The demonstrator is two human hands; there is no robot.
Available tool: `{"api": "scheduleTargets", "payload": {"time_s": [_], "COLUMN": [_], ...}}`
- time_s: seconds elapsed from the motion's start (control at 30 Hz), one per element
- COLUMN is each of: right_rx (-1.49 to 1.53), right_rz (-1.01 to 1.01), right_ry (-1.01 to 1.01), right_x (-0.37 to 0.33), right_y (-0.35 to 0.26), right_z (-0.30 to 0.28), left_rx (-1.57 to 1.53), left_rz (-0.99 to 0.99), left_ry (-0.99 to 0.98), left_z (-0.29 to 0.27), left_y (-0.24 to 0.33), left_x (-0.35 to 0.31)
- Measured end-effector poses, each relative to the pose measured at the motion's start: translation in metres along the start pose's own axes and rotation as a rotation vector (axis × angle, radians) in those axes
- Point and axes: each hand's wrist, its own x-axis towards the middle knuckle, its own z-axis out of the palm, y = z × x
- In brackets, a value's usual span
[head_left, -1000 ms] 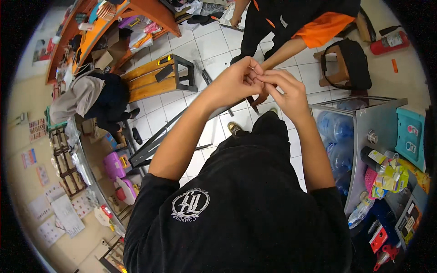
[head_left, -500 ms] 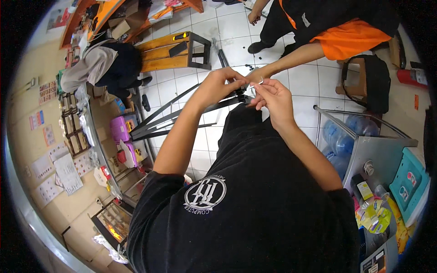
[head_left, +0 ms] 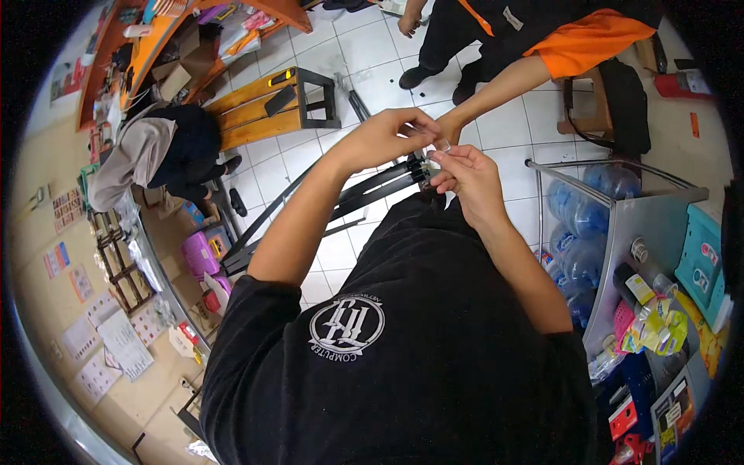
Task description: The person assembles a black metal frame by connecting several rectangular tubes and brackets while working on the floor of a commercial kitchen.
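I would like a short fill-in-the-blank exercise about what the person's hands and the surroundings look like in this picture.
1. The left hand and the right hand pinch a small clear piece held ______ them.
2. The wooden bench stands on a floor of white ______.
3. The other person's sleeve is ______ in colour.
4. The large water bottles in the metal rack are ______ in colour.

Missing words: between; tiles; orange; blue

White tiled floor (head_left: 364,54) carries a wooden bench (head_left: 267,108) with black legs, an orange counter (head_left: 167,35) along the beige wall (head_left: 46,263), and a grey metal rack (head_left: 643,225) holding water bottles (head_left: 581,209).
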Motion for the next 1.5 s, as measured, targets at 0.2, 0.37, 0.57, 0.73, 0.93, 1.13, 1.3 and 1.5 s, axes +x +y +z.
{"api": "scheduleTargets", "payload": {"time_s": [0.2, 0.37, 0.57, 0.73, 0.93, 1.13, 1.3, 1.5], "right_rx": [0.093, -0.016, -0.316, -0.652, -0.871, -0.796, -0.611, -0.711], "right_rz": [-0.043, -0.217, -0.335, -0.361, -0.537, -0.34, -0.038, -0.155], "right_ry": [0.076, 0.063, -0.091, -0.167, -0.248, -0.242, -0.185, -0.356], "right_x": [-0.005, -0.003, 0.006, 0.017, 0.033, 0.032, 0.031, 0.026], "right_y": [0.008, 0.01, -0.006, -0.028, -0.045, -0.047, -0.055, -0.057], "right_z": [0.004, 0.01, -0.011, -0.025, -0.026, -0.018, -0.009, -0.02], "left_rx": [0.199, 0.513, 0.484, 0.423, 0.445, 0.462, 0.471, 0.359], "left_rz": [0.186, 0.186, 0.075, 0.017, -0.006, 0.032, 0.046, 0.032], "left_ry": [0.042, 0.272, 0.233, 0.164, 0.136, 0.095, 0.06, 0.057], "left_z": [0.016, 0.034, 0.028, 0.023, 0.018, 0.013, 0.015, 0.01], "left_y": [0.011, 0.017, 0.013, 0.012, 0.009, 0.002, 0.007, 0.01], "left_x": [-0.011, -0.026, -0.011, -0.011, -0.009, -0.007, -0.004, 0.002]}}
